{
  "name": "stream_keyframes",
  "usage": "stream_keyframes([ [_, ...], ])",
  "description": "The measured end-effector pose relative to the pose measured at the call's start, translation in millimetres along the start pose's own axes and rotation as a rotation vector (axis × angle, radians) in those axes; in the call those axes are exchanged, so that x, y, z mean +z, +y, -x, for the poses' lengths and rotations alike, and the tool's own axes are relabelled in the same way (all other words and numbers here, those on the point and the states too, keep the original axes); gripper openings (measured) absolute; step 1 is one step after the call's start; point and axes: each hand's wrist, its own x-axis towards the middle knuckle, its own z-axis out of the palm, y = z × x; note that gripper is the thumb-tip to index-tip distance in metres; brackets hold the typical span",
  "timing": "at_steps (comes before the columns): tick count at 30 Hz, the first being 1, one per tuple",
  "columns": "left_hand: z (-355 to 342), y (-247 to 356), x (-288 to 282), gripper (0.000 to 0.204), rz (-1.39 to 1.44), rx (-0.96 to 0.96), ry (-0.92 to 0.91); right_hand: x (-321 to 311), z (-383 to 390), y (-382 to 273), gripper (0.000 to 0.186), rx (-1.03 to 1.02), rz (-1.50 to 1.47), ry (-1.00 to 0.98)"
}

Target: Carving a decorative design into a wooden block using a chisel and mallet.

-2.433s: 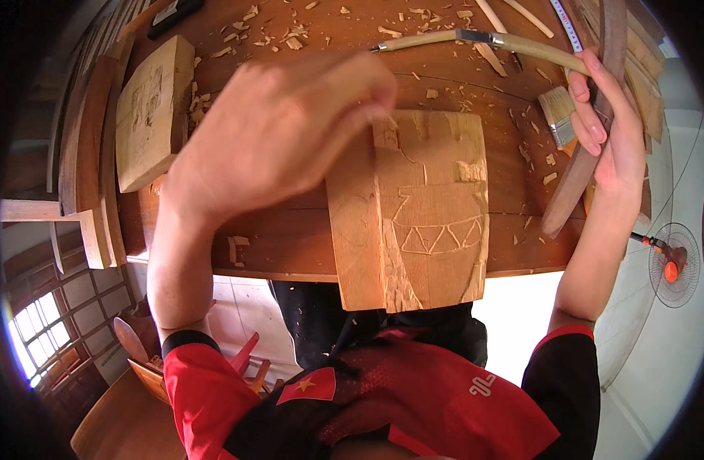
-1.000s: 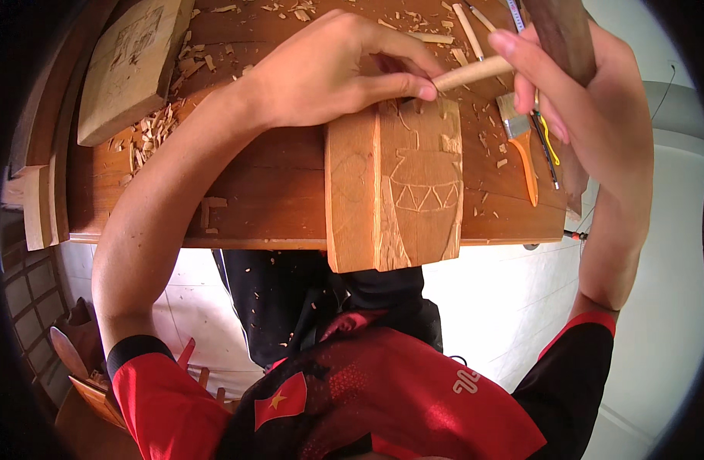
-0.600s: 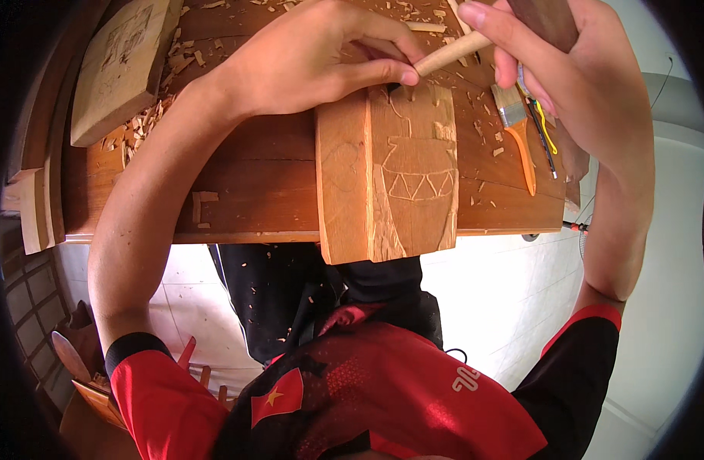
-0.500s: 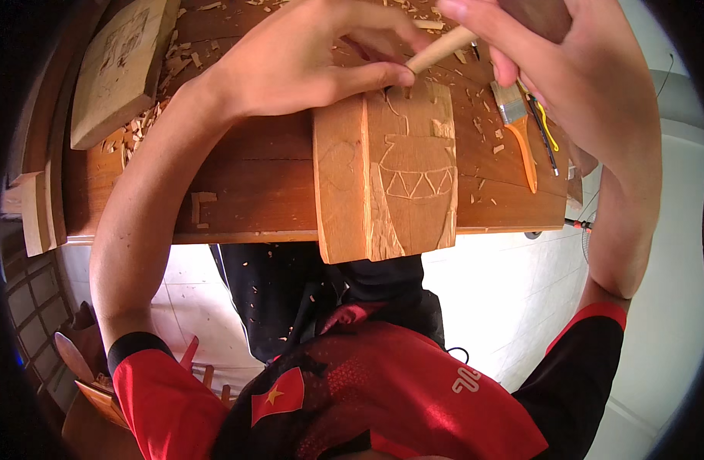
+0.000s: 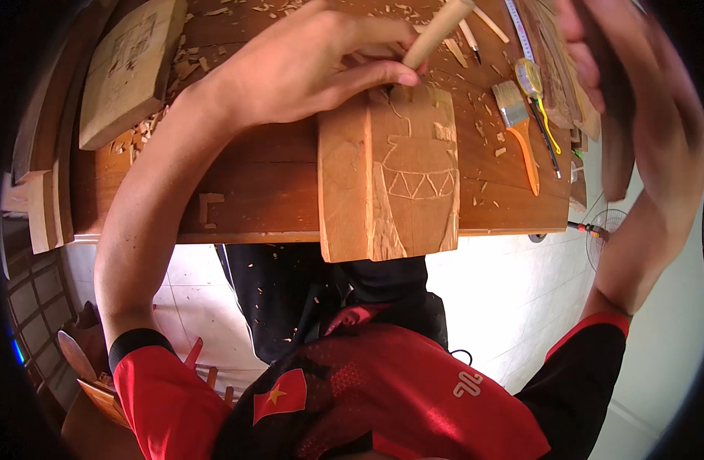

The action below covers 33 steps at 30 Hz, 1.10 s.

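Observation:
A thick wooden board point(image 5: 344, 176) with a pot-like outline and a zigzag band carved into its face lies across the near table edge, overhanging it. At its far end my left hand point(image 5: 352, 69) is closed around the lower part of a chisel point(image 5: 438, 32) with a round pale handle. The handle leans up to the right; its blade is hidden by my fingers and the board's edge. Off to the right, apart from the chisel, my right hand point(image 5: 651, 77) is raised, gripping a long dark wooden bar point(image 5: 614, 130), slightly blurred.
Right of the board lie an orange-handled paintbrush point(image 5: 518, 119), a tape measure point(image 5: 528, 77), a dark pencil-like stick point(image 5: 547, 142) and a slim tool point(image 5: 469, 40). A sketched wooden slab point(image 5: 129, 73) rests far left. Wood shavings point(image 5: 187, 65) litter the table point(image 5: 268, 176).
My right hand has swung away to the right with the dark bar, uncovering the chisel handle's top and the tape measure. My left hand keeps its hold near the same spot.

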Motion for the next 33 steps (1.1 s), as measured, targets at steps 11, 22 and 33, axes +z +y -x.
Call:
stream_keyframes([
  [11,-2,-5,2,0.024,-0.044,0.047,-0.013,15,41,1,0.042,0.088,0.3,-0.248],
  [22,-7,-1,2,0.024,0.001,0.028,-0.016,-14,36,53,0.047,0.115,0.185,-0.082],
  [33,-1,-5,2,0.023,-0.068,-0.024,-0.022,19,38,30,0.054,0.174,-0.264,-0.176],
])
